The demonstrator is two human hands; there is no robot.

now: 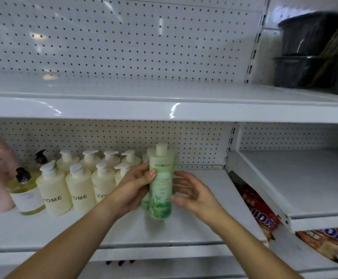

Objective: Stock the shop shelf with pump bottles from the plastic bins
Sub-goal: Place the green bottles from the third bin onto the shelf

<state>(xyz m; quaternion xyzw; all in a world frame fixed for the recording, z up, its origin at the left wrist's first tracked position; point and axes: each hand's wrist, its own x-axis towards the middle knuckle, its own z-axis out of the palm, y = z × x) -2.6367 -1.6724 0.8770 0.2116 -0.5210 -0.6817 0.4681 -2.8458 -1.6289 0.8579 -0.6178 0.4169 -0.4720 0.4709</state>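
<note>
Green bottle (pixel 161 190), L grip (pixel 133 190), white shelf (pixel 164 234)

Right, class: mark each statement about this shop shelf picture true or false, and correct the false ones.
1. The left hand grips the green Shiroiruka bottle. True.
2. The cream Zyome pump bottles stand to the right of that bottle. False: they stand to its left.
3. The Zyome bottles have black pumps. False: theirs are white; the black pumps are on the amber bottles.
4. Two dark tubs sit stacked at the upper right. True.
5. The right hand grips a pink bottle. False: it is open beside the green bottle.
</note>
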